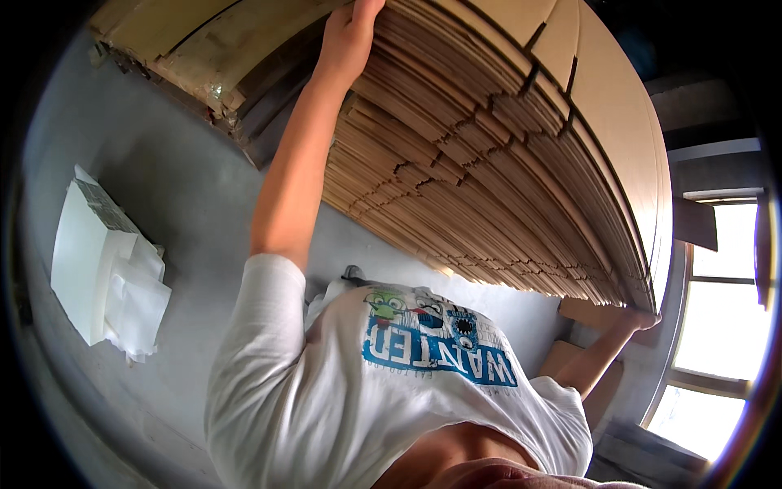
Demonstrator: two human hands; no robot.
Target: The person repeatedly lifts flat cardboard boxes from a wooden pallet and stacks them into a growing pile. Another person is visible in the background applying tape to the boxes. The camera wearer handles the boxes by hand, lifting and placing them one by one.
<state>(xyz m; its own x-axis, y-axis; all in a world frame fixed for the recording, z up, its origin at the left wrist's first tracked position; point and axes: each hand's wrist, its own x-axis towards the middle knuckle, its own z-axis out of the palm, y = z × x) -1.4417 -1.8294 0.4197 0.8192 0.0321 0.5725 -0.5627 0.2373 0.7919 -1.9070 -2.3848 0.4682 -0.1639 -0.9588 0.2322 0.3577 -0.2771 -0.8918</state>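
A tall stack of flattened cardboard boxes (456, 155) stands in front of me, its many layered edges facing my body. On top lies a broad flattened cardboard box (619, 122) with slots cut into its near edge. My left hand (356, 24) is closed at the far left edge of this top layer; its fingertips are partly cut off by the upper rim of the view. Out to the right, my right hand (645, 319) grips the near right corner of the same layer. How many sheets the hands hold is hidden.
Another pile of cardboard (220, 57), with torn, taped edges, stands at the upper left. A white box-like block with crumpled wrapping (110, 261) sits on the grey floor (204, 212) to the left. Bright windows (721, 310) are at the right, with cardboard pieces (582, 371) below the stack.
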